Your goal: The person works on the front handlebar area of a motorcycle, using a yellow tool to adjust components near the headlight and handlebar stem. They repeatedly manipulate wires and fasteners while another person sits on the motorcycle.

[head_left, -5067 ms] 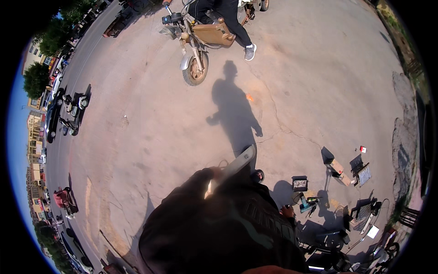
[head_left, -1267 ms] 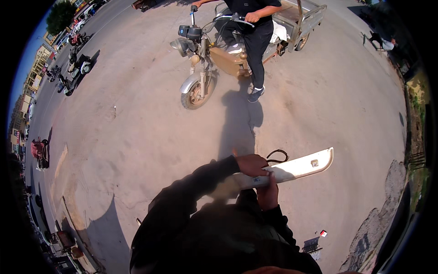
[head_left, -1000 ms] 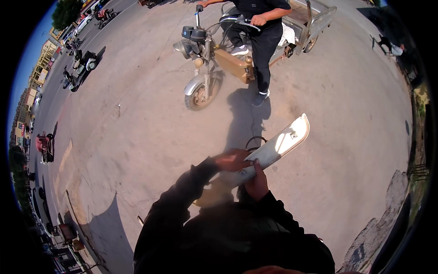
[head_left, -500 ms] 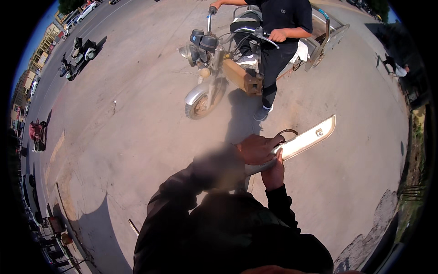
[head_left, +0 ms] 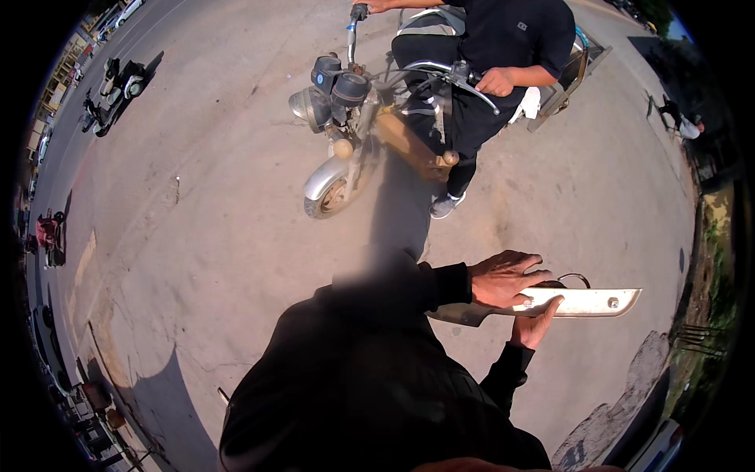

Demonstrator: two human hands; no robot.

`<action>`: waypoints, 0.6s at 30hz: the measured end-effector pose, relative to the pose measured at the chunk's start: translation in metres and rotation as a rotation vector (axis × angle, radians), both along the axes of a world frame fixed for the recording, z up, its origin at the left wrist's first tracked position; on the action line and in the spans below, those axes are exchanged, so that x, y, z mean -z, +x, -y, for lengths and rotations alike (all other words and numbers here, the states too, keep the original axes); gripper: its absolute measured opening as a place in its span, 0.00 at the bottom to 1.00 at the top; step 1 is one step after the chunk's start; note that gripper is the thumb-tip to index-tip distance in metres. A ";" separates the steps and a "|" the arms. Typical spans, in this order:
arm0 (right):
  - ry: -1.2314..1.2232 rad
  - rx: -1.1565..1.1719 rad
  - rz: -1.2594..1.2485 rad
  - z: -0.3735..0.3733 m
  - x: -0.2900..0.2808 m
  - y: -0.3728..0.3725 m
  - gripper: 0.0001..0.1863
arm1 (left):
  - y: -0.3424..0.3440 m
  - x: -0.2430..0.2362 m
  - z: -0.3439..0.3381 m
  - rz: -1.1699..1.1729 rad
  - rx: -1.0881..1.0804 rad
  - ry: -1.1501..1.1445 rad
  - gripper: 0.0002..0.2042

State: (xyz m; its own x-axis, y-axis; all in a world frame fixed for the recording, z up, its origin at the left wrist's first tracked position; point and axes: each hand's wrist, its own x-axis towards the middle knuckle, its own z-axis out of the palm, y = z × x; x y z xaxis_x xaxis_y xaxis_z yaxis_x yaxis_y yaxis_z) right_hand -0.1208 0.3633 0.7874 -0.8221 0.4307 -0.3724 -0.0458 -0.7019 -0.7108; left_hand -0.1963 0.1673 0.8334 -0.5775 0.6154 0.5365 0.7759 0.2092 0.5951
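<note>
Since the earlier frame, the long pale panel (head_left: 598, 303) had swung to our right, its slant flattening until it lay nearly crosswise. Our right hand (head_left: 536, 324) held its near edge, thumb on top and fingers hidden, presumably bearing the weight from below. Our left hand (head_left: 503, 279) was spread wide over the upper face, perhaps to steady it; we could not tell how firmly it pressed. The panel's bright end reached right, beyond both hands, with a dark loop (head_left: 576, 275) at its far edge.

Pale ground (head_left: 252, 267) beneath cargo tricycle (head_left: 413, 145)
</note>
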 end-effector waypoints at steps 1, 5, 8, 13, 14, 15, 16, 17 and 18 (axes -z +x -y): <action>0.027 0.043 -0.028 -0.024 0.014 -0.013 0.29 | -0.018 0.010 0.009 0.086 0.036 -0.062 0.24; 0.496 0.002 0.109 -0.095 0.031 -0.055 0.29 | -0.075 0.043 0.115 0.395 -0.179 -0.206 0.16; 0.627 -0.040 0.224 -0.127 0.040 -0.077 0.29 | -0.121 0.063 0.215 0.486 -0.405 -0.553 0.14; 0.946 -0.650 0.734 -0.174 0.106 -0.076 0.32 | -0.191 0.061 0.356 0.406 -0.734 -0.565 0.12; 0.967 -0.733 0.801 -0.172 0.125 -0.073 0.31 | -0.209 0.062 0.380 0.444 -0.753 -0.581 0.12; 0.958 -0.802 0.782 -0.167 0.145 -0.062 0.30 | -0.229 0.055 0.394 0.445 -0.758 -0.575 0.12; 0.950 -0.876 0.761 -0.161 0.161 -0.058 0.29 | -0.247 0.048 0.404 0.510 -0.759 -0.593 0.14; 0.921 -0.928 0.792 -0.149 0.168 -0.058 0.27 | -0.260 0.033 0.411 0.578 -0.782 -0.542 0.17; 0.902 -0.979 0.827 -0.134 0.170 -0.059 0.25 | -0.271 0.030 0.419 0.650 -0.805 -0.480 0.21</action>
